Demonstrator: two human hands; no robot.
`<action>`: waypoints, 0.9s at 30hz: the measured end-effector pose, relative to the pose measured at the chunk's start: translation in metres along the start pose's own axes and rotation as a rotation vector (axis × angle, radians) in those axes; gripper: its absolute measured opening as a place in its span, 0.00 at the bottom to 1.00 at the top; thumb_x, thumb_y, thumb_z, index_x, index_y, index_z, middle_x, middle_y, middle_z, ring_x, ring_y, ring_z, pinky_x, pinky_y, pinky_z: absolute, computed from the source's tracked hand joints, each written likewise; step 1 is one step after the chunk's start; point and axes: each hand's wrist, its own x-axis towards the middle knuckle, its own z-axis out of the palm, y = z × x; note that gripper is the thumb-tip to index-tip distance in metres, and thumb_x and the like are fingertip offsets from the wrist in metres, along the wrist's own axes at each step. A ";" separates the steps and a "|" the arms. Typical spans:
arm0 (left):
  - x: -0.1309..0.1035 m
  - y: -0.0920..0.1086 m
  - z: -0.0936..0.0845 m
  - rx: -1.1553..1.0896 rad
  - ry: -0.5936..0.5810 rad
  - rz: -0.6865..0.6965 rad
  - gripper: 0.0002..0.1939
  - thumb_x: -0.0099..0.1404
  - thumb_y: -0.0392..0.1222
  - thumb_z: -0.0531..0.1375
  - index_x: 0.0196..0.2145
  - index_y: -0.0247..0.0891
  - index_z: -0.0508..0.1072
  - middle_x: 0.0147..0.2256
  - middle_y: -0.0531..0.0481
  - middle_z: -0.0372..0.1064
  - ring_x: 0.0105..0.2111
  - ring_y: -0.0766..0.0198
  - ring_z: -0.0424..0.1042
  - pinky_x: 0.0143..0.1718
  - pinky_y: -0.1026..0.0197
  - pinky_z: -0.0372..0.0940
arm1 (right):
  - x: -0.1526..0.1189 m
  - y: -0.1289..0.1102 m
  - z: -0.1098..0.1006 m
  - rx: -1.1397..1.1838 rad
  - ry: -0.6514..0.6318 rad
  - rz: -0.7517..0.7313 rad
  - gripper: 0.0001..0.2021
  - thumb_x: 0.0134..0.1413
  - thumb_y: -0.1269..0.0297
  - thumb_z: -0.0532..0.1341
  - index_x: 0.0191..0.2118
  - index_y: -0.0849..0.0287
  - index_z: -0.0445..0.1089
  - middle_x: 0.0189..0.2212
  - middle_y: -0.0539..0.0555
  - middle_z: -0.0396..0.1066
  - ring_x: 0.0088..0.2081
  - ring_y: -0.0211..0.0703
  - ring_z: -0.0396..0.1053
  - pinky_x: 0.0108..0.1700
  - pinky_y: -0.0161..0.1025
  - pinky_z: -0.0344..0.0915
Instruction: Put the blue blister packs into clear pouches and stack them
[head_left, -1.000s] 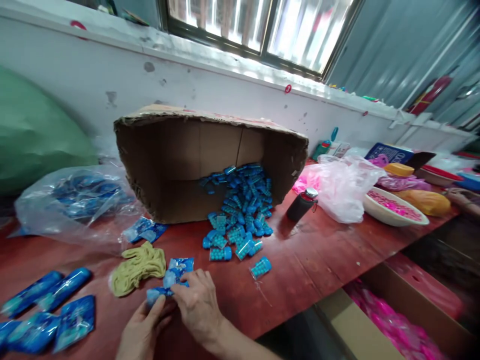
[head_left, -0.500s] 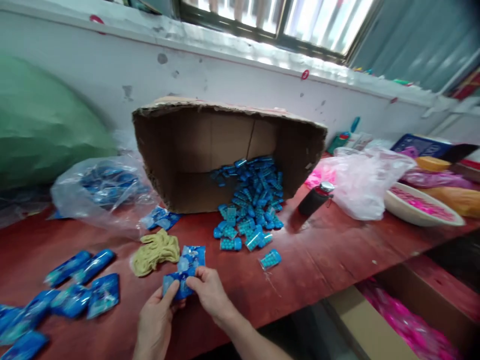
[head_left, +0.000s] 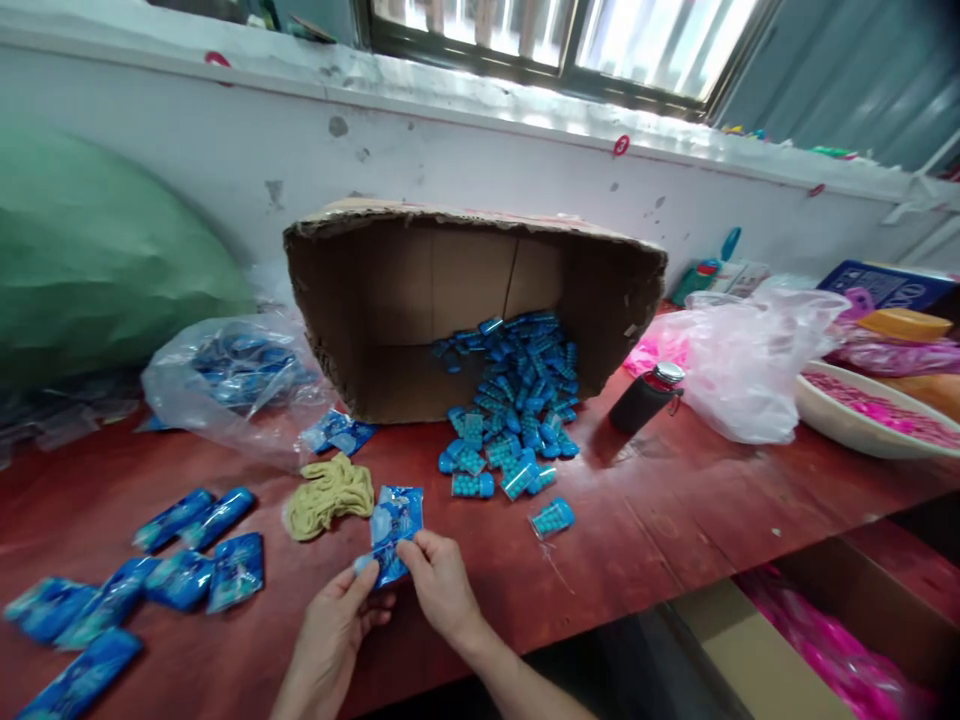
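A flat blue printed plastic packet (head_left: 396, 515) is pinched at its near end between my two hands, just above the red table. My right hand (head_left: 444, 585) grips its right edge with thumb and fingers. At the packet's lower left corner, my left hand (head_left: 337, 625) closes its thumb against the fingers; a small pale-blue bit shows there, too small to name. A crumpled yellow-green cloth (head_left: 330, 497) lies just beyond my left hand. Further back, small clear bottles with blue caps and blue beads (head_left: 517, 400) spill from a tipped cardboard box (head_left: 472, 215).
Several filled blue packets (head_left: 236, 570) lie at left. Behind them stand a clear bag of blue packets (head_left: 225, 420) and a green sack (head_left: 112, 270). To the right are a dark flask (head_left: 641, 400), a white plastic bag (head_left: 739, 380) and a bowl of pink pieces (head_left: 862, 435).
The packet between my hands has turned and straightened, its near part narrower than before. My left fingers have loosened slightly and shifted. The whole view has swung a little left.
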 end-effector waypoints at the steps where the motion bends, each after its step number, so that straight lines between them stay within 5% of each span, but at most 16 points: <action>1: 0.000 -0.001 0.000 0.001 0.019 0.008 0.13 0.40 0.36 0.67 0.26 0.31 0.70 0.19 0.52 0.70 0.16 0.67 0.67 0.15 0.67 0.63 | 0.000 -0.002 -0.006 -0.060 -0.038 -0.046 0.18 0.54 0.62 0.51 0.15 0.59 0.54 0.15 0.43 0.47 0.19 0.31 0.49 0.22 0.30 0.47; 5: -0.001 -0.007 -0.001 -0.047 0.004 -0.002 0.09 0.46 0.36 0.65 0.24 0.32 0.68 0.17 0.53 0.68 0.15 0.69 0.66 0.14 0.68 0.61 | 0.013 -0.008 -0.043 -0.542 -0.014 -0.251 0.13 0.57 0.64 0.51 0.25 0.59 0.67 0.26 0.50 0.65 0.31 0.38 0.62 0.34 0.33 0.55; 8: -0.003 -0.008 -0.002 -0.104 -0.052 -0.050 0.07 0.52 0.39 0.61 0.24 0.33 0.67 0.15 0.52 0.66 0.15 0.69 0.66 0.14 0.69 0.61 | 0.032 -0.003 -0.072 -1.086 0.163 -0.094 0.11 0.53 0.66 0.55 0.43 0.57 0.65 0.39 0.58 0.66 0.41 0.49 0.61 0.39 0.41 0.55; 11: -0.006 -0.005 -0.005 -0.161 -0.041 -0.153 0.07 0.57 0.40 0.57 0.24 0.33 0.66 0.15 0.51 0.65 0.15 0.69 0.66 0.14 0.69 0.61 | 0.040 0.008 -0.081 -1.142 0.134 -0.062 0.10 0.53 0.68 0.55 0.42 0.58 0.65 0.36 0.59 0.66 0.40 0.51 0.61 0.38 0.43 0.54; 22: -0.006 -0.001 -0.014 -0.177 -0.018 -0.163 0.07 0.55 0.39 0.59 0.25 0.32 0.66 0.17 0.49 0.68 0.18 0.66 0.70 0.18 0.68 0.66 | 0.031 0.010 -0.057 -0.692 -0.115 -0.210 0.06 0.46 0.73 0.56 0.33 0.58 0.61 0.33 0.51 0.64 0.37 0.41 0.62 0.39 0.36 0.58; 27: -0.003 -0.003 -0.015 -0.200 -0.019 -0.130 0.09 0.54 0.41 0.60 0.26 0.31 0.67 0.17 0.48 0.69 0.19 0.65 0.71 0.19 0.66 0.67 | 0.014 -0.003 -0.055 0.078 -0.096 0.052 0.07 0.47 0.67 0.56 0.35 0.58 0.59 0.24 0.45 0.59 0.25 0.35 0.60 0.28 0.33 0.60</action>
